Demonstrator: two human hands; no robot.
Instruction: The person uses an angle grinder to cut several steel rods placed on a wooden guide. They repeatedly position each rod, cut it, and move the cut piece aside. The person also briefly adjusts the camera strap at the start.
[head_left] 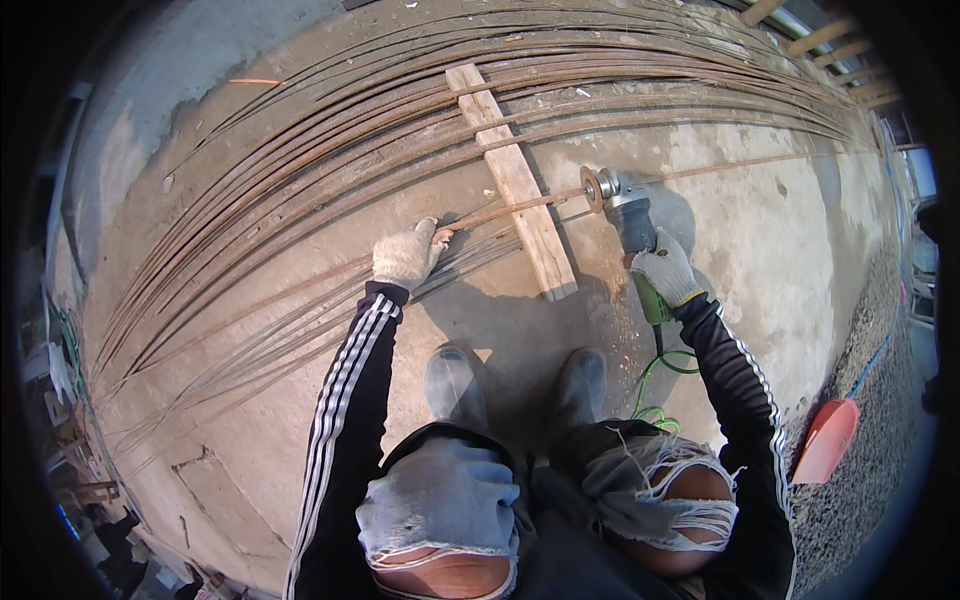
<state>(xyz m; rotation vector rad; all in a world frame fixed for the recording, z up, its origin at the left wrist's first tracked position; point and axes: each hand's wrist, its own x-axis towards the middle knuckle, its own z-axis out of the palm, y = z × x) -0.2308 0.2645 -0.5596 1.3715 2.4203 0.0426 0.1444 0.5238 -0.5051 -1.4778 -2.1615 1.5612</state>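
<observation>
Left hand, white work glove, grip closed around a single rusty steel bar at its 3 o'clock side, pinning it just left of the wooden plank. Right hand, same kind of glove, grip wrapped tight on the body of an angle grinder, green rear housing and green cord trailing toward 6 o'clock. Grinder disc at 12 o'clock of the right hand, touching the bar just right of the plank. Bar crossing over the plank, running roughly 9 to 3 o'clock, slightly raised off the concrete floor at the plank. Plank lying diagonally, 11 to 5 o'clock, across the lower edge of a large bundle of long curved rusty bars fanned across the floor from 9 through 12 to 2 o'clock. Thinner grey rods under and beside the left hand, touching the plank's lower end. Two grey shoes at 6 o'clock of the plank, well apart from the disc. Torn light jeans and black sleeves with white stripes at the lower edge. Red scoop-shaped thing at 4 o'clock, near gravel, well apart from the grinder.
</observation>
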